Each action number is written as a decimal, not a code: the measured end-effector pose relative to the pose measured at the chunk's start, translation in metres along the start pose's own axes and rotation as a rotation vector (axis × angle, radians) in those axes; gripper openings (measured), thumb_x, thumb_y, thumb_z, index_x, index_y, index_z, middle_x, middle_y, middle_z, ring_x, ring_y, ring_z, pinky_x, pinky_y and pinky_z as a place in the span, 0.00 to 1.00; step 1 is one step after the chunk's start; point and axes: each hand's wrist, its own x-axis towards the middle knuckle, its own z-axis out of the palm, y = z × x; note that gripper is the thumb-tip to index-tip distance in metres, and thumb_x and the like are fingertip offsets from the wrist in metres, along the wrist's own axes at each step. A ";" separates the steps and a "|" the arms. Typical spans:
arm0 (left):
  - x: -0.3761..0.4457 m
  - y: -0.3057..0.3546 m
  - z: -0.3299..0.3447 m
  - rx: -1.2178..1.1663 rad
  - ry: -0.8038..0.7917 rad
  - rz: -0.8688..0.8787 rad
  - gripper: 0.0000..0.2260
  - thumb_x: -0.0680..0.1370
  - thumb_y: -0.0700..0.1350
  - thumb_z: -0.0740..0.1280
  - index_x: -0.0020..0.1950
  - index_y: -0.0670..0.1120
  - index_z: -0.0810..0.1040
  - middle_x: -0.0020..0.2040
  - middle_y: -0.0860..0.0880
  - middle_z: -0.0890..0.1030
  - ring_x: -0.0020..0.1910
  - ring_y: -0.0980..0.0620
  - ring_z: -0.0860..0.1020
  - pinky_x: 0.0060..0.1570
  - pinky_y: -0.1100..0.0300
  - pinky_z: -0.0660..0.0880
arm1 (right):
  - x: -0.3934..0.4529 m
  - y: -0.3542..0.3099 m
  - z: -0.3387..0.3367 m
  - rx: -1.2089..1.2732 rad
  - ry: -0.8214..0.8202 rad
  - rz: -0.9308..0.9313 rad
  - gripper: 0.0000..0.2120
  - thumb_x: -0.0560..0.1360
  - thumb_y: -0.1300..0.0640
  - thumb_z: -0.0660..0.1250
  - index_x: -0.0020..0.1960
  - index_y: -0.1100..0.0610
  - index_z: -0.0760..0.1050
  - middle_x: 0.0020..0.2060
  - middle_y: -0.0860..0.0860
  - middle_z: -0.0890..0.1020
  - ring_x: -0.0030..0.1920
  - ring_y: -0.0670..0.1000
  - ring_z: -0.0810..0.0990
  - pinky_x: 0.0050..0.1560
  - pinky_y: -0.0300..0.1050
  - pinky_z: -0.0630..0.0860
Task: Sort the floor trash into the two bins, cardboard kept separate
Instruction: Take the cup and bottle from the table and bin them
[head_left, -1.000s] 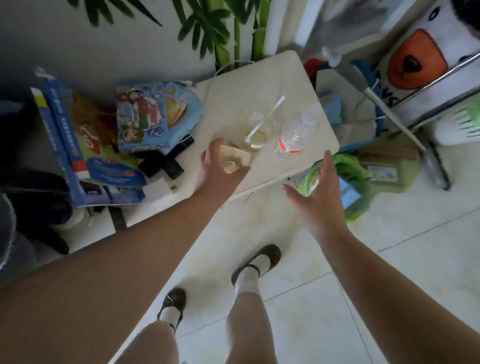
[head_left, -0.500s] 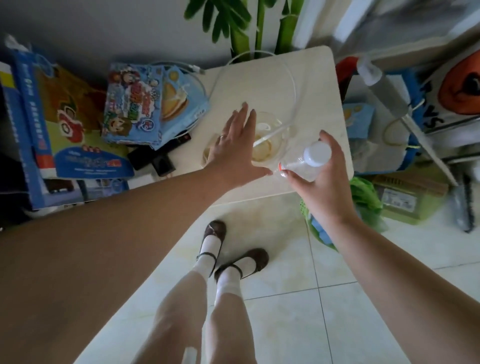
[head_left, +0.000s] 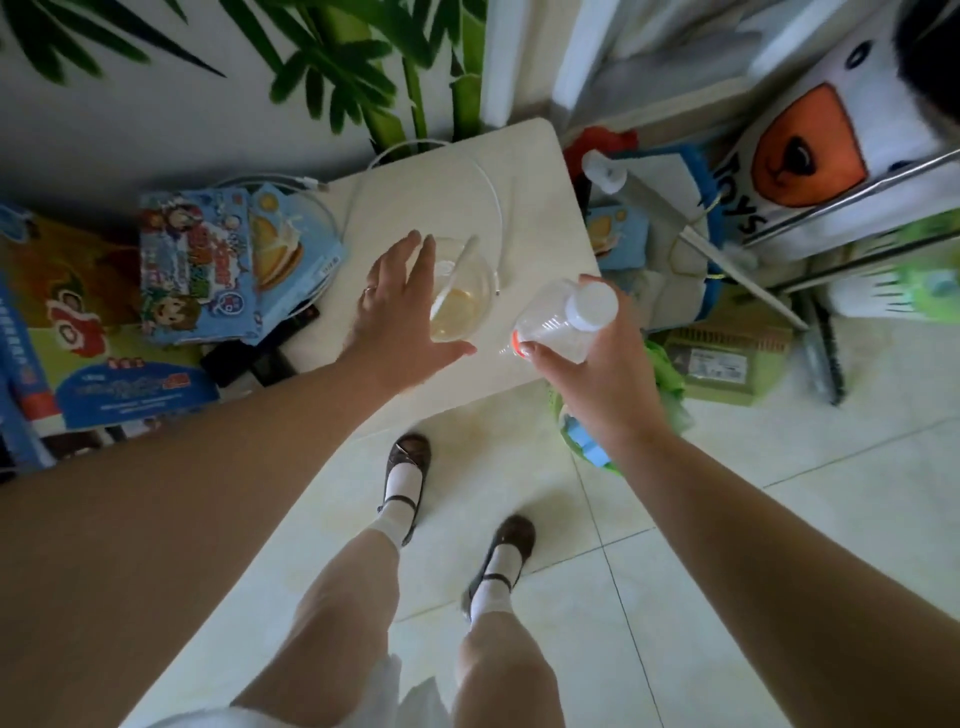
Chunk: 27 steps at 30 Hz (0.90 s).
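A low cream table (head_left: 452, 197) stands ahead of my feet. On it is a clear plastic cup (head_left: 462, 291) with a white straw and some yellowish liquid. My left hand (head_left: 400, 306) reaches over the cup's left side, fingers straight and spread, thumb out under the cup's near edge. My right hand (head_left: 587, 374) grips a clear plastic bottle (head_left: 566, 322) with a white cap, lifted above the table's right corner. A green bin (head_left: 665, 374) with blue items inside sits partly hidden behind my right wrist.
Colourful cardboard snack boxes (head_left: 208, 265) and a large blue box (head_left: 93, 374) are piled left of the table. A white cable (head_left: 488, 176) loops across the tabletop. Toy bags, a cardboard box (head_left: 727, 353) and a metal rack crowd the right. Tiled floor lies around my feet.
My right hand has taken hold of the bottle and lifted it off the table. My left hand moved from the table's near edge up to the cup.
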 end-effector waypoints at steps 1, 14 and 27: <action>-0.007 0.002 -0.004 -0.010 0.018 -0.007 0.51 0.67 0.58 0.74 0.78 0.44 0.45 0.78 0.45 0.47 0.76 0.43 0.48 0.72 0.45 0.55 | -0.004 -0.004 -0.006 0.001 0.000 0.004 0.36 0.66 0.52 0.77 0.69 0.56 0.64 0.63 0.51 0.72 0.65 0.50 0.70 0.65 0.45 0.69; -0.160 0.028 0.021 -0.084 0.262 -0.272 0.51 0.65 0.57 0.76 0.77 0.44 0.49 0.76 0.44 0.52 0.75 0.42 0.52 0.72 0.48 0.57 | -0.095 0.023 -0.047 -0.141 -0.205 -0.269 0.34 0.65 0.48 0.76 0.66 0.56 0.67 0.59 0.51 0.74 0.60 0.49 0.73 0.59 0.42 0.72; -0.446 -0.031 0.051 -0.305 0.467 -0.771 0.51 0.64 0.55 0.77 0.78 0.45 0.50 0.77 0.45 0.52 0.74 0.41 0.54 0.70 0.42 0.61 | -0.246 -0.034 0.018 -0.264 -0.510 -0.496 0.33 0.63 0.55 0.78 0.63 0.61 0.70 0.57 0.55 0.75 0.60 0.54 0.73 0.57 0.37 0.66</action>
